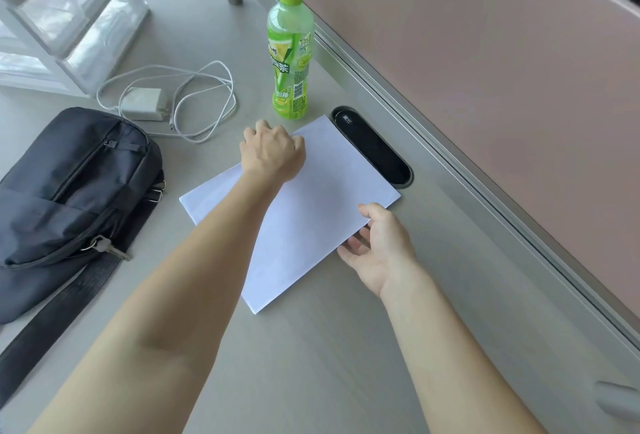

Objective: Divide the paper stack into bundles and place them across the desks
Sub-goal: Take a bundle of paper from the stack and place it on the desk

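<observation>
**Paper bundle steadied on the counter**

We had a thin bundle of white paper (pixel 311 198) lying flat and slantwise on the grey counter (pixel 329 364), its far corner just beside the black oval cable port (pixel 374 146). Our left hand (pixel 272 153) rested curled on the far-left edge, knuckles up, fingers tucked under and pressed together; we judged it pinned the sheets so they would not slide. Our right hand (pixel 375 246) met the near-right edge, thumb on top and fingers (pixel 356 243) spread loosely beneath, apparently squaring or lifting that side. The bundle sat in the bare patch between the green tea bottle (pixel 290 52), the white charger and cable (pixel 162 104) and the dark bag (pixel 69 198), touching none of them.
</observation>
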Motion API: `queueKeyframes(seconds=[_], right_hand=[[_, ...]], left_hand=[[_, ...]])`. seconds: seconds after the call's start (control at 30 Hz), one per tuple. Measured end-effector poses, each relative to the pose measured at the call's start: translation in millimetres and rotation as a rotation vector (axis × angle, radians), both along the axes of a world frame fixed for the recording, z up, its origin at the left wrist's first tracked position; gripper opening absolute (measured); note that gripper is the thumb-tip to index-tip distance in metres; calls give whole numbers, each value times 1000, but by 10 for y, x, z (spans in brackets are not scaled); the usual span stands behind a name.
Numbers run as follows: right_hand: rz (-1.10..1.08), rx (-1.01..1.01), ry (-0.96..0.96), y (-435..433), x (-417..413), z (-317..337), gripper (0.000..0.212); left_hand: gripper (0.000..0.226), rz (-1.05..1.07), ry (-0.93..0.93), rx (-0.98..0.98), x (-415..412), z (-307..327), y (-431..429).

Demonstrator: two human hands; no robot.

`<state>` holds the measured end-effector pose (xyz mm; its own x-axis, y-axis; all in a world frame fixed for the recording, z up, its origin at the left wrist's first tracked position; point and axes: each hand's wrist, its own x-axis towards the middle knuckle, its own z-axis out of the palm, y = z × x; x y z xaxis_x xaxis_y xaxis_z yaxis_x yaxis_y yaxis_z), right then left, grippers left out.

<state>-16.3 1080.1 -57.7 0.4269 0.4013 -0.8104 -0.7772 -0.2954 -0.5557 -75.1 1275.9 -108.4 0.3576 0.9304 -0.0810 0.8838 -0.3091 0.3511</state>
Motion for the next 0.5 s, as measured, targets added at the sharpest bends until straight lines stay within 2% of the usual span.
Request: queueKeyframes(seconds=[0.17,0.3,0.5], right_hand=[[-1,3,-14,46,-52,-22,11],[55,-77,-84,-70,-63,14,7],[4,-71,-159,-853,-103,318,12]], left_hand=[[43,13,-10,-16,20,-2,-5],[45,81,-14,-55,-21,79,-157],[55,108,-320,-228,-171,648,-1076]])
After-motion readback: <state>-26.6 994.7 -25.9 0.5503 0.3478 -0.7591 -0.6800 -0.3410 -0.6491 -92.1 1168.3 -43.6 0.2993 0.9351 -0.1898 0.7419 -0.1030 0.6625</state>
